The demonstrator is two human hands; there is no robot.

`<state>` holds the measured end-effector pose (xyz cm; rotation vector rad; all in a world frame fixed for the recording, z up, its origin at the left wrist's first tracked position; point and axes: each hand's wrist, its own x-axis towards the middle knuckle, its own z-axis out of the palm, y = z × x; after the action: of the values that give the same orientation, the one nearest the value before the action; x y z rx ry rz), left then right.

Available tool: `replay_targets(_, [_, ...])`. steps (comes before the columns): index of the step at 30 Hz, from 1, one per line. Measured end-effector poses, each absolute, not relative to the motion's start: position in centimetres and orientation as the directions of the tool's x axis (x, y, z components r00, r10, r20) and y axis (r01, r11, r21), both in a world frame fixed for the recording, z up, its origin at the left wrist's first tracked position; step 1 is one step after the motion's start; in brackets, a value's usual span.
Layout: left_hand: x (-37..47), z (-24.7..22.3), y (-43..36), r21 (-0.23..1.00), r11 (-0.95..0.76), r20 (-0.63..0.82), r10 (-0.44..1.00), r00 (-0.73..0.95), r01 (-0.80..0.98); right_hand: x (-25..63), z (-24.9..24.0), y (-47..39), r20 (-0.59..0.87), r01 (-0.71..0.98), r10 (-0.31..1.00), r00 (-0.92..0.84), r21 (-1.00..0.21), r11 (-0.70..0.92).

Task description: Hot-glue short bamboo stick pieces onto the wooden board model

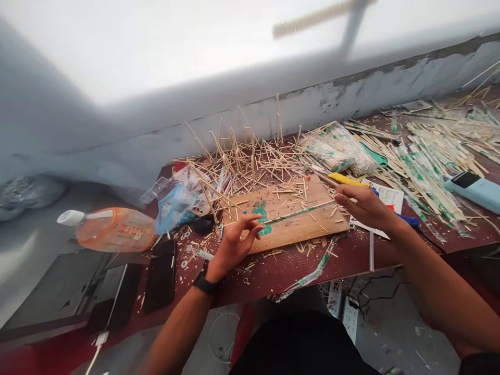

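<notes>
**Both hands hold one wrapped chopstick over the wooden board**

Left hand (234, 237) fingers (252, 223) pinched shut on the near end of a wrapped chopstick (299, 212); black watch on that wrist. Right hand (361, 204) fingers (339, 197) closed on the far end. Chopstick runs nearly level between the two hands, just above the wooden board (289, 213), clear wrapper with green print.

Board lies flat on the dark red table (351, 255), green mark on its left part, loose splinters and short sticks scattered on it. Behind the board: tangled heap of bare sticks (242, 156) against the wall. Right of the board: yellow-handled tool (346, 179), white paper, then a wide spread of wrapped chopsticks (425, 156) and a light blue box (474, 190). Left of the board: crumpled plastic bag (174, 205), orange bottle (113, 229) lying on its side, black phone (160, 276) near the table edge. In front of the board: one wrapped chopstick (308, 276) lying loose at the table edge. Power strip (346, 307) on the floor below.
</notes>
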<state>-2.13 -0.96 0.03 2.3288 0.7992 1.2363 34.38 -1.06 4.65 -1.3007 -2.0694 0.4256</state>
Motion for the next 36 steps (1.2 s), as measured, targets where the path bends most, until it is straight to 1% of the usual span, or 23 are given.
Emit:
replay_targets(5, [-2.2, -0.1, -1.2, 0.543, -0.78, 0.615, 0.622, 0.485, 0.311, 36.8, 5.5, -1.4, 0.355, 0.7, 0.927, -0.116, -0.634, 0.33])
replay_targets(9, [-2.2, -0.2, -1.3, 0.529, -0.781, 0.6, 0.621, 0.504, 0.332, 39.9, 6.8, -2.3, 0.382, 0.712, 0.922, 0.067, -0.665, 0.224])
replay_targets(13, [-2.3, -0.2, -1.2, 0.507, -0.765, 0.572, 0.643, 0.509, 0.398, 43.3, 8.4, -4.1, 0.447, 0.677, 0.835, 0.32, -0.725, 0.129])
replay_targets(15, [-2.3, -0.1, -1.0, 0.495, -0.741, 0.543, 0.672, 0.504, 0.454, 44.4, 8.8, -5.1, 0.48, 0.635, 0.763, 0.433, -0.763, 0.119])
replay_targets(17, [-1.9, -0.2, -1.0, 0.476, -0.715, 0.509, 0.698, 0.503, 0.511, 44.8, 8.7, -5.7, 0.5, 0.605, 0.71, 0.497, -0.786, 0.13])
replay_targets(19, [-1.4, -0.4, -1.1, 0.453, -0.698, 0.481, 0.715, 0.508, 0.554, 44.5, 8.1, -6.1, 0.499, 0.614, 0.727, 0.472, -0.778, 0.136])
replay_targets(21, [-0.7, -0.5, -1.3, 0.411, -0.704, 0.461, 0.708, 0.534, 0.579, 43.4, 7.2, -6.3, 0.473, 0.639, 0.784, 0.403, -0.758, 0.129])
replay_targets(23, [0.0, -0.5, -1.6, 0.334, -0.738, 0.458, 0.67, 0.584, 0.586, 41.6, 6.4, -6.5, 0.446, 0.673, 0.84, 0.309, -0.726, 0.137])
replay_targets(25, [0.3, -0.2, -2.0, 0.24, -0.78, 0.465, 0.615, 0.637, 0.578, 39.3, 5.7, -6.7, 0.43, 0.709, 0.885, 0.178, -0.68, 0.187])
replay_targets(27, [0.4, 0.4, -2.3, 0.192, -0.809, 0.475, 0.572, 0.669, 0.555, 37.0, 5.2, -6.8, 0.419, 0.712, 0.904, 0.081, -0.659, 0.242])
replay_targets(29, [0.3, 1.2, -2.7, 0.221, -0.822, 0.477, 0.56, 0.677, 0.524, 34.9, 4.9, -6.7, 0.421, 0.704, 0.907, 0.023, -0.651, 0.284])
replay_targets(34, [-0.4, 3.0, -3.7, 0.489, -0.782, 0.415, 0.598, 0.686, 0.386, 32.1, 4.7, -5.9, 0.479, 0.673, 0.876, -0.064, -0.627, 0.392])
replay_targets(36, [-0.6, 3.4, -3.8, 0.544, -0.763, 0.402, 0.603, 0.689, 0.35, 31.7, 4.7, -5.4, 0.487, 0.667, 0.869, -0.093, -0.617, 0.417])
